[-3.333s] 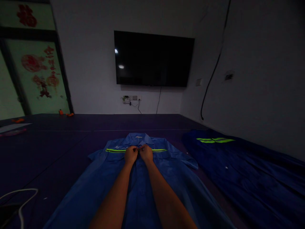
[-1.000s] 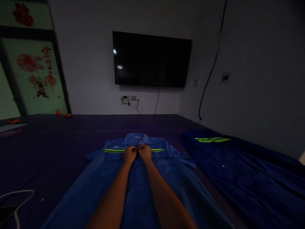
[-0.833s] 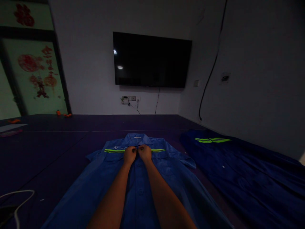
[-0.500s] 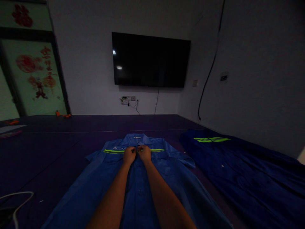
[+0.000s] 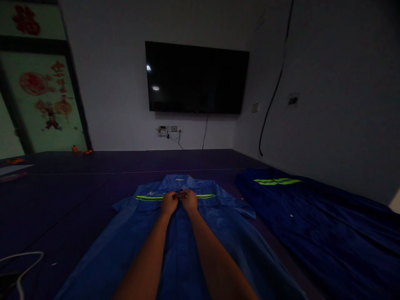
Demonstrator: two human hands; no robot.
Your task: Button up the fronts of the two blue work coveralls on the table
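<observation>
The shirt [image 5: 181,254] lies spread at 6 o'clock, collar [image 5: 168,181] toward 12, likely for two-handed reach; left hand [image 5: 169,203] and right hand [image 5: 189,201], fingers closed, pinch it below the collar, apparently steadying it.

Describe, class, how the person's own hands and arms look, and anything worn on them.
The left hand and right hand are bare, without gloves. Both forearms are uncovered down to the picture's lower edge, with no sleeve, watch or bracelet visible. It is too dim to make out smaller details.
</observation>
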